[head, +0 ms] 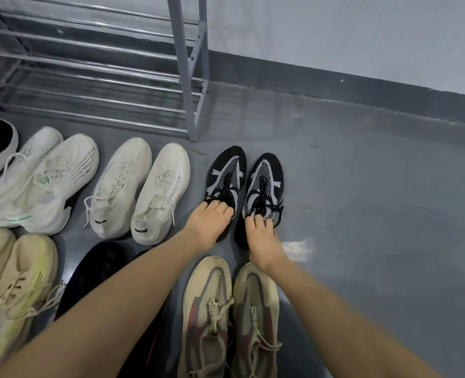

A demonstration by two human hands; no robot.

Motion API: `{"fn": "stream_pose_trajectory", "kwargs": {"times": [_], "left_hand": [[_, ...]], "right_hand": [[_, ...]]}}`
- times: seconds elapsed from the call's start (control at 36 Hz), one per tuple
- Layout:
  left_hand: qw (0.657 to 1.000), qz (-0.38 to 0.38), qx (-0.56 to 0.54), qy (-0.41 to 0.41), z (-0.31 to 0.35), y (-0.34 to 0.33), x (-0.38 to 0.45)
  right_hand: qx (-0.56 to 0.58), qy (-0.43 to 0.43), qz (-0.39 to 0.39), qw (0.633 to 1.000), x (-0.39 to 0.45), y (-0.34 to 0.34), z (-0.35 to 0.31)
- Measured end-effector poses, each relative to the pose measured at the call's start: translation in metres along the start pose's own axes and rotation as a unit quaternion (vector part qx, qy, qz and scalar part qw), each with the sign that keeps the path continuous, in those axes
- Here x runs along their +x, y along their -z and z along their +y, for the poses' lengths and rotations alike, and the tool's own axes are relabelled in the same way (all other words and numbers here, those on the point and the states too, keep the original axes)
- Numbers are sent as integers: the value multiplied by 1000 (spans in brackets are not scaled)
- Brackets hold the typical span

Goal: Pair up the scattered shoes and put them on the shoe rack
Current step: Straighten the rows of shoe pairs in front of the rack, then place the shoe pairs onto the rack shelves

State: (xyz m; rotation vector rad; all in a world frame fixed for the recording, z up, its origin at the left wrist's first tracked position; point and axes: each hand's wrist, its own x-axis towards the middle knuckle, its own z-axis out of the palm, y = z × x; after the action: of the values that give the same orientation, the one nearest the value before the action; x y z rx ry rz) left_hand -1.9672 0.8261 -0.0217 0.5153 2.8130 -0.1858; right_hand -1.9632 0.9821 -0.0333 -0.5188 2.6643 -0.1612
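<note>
Tan mesh pair [230, 317] nearest, L hand [209, 225] & R hand [264, 241] grips each clamped on black-grey pair [243, 184], cream pair [141, 189] alongside, rack [187, 66] beyond.

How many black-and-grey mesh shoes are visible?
2. The left black-and-grey shoe is gripped by the left hand; the right black-and-grey shoe beside it by the right hand. Both stand on the floor.
</note>
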Motion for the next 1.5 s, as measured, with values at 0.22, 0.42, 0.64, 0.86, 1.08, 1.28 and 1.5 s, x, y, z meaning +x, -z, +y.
{"fn": "stream_pose_trajectory", "kwargs": {"times": [0.22,0.42,0.64,0.86,1.08,1.28,1.5], "left_hand": [[999,-3,-44,-20,-5,0,2],[999,16,-51,-9,-10,31,-5],[996,35,-69,37,-40,73,-30],[993,51,-83,73,-74,92,-63],[992,70,-60,90,-134,92,-92],[994,77,-27,75,-178,91,-108],[991,62,-48,113,-201,93,-113]], "right_hand": [[6,36,24,999,-3,7,9],[-32,78,21,996,-7,37,0],[-31,132,3,991,-5,89,-22],[-76,208,-3,975,7,128,-63],[-48,233,-12,971,32,133,-127],[-33,217,-6,976,47,129,-172],[-94,200,3,975,60,140,-196]]}}
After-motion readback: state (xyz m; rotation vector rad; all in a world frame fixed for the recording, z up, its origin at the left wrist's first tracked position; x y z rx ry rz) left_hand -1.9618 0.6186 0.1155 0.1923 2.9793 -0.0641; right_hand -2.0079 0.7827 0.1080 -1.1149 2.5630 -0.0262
